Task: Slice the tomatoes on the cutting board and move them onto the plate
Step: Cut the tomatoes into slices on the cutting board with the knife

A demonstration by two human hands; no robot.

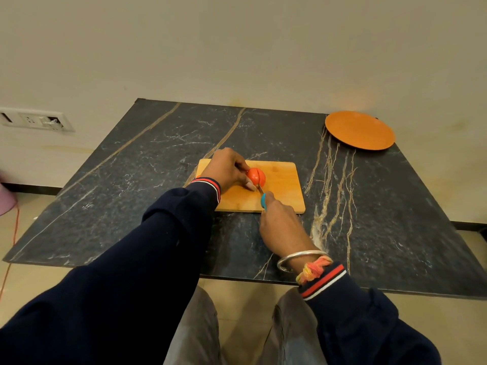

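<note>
A red-orange tomato (256, 176) sits on the wooden cutting board (283, 185) in the middle of the table. My left hand (227, 168) grips the tomato from its left side, thumb and fingers pressed on it. My right hand (280, 223) holds a knife with a blue handle (263, 201); its blade runs into the tomato along a visible cut line. A small orange bit peeks out at the board's left edge behind my left wrist. The orange plate (359, 130) lies bare at the far right corner of the table.
The dark marble table (158, 159) stands against a beige wall. A wall socket panel (34, 118) is at the left. My knees show below the table's near edge, and an orange cord runs along the floor at the left.
</note>
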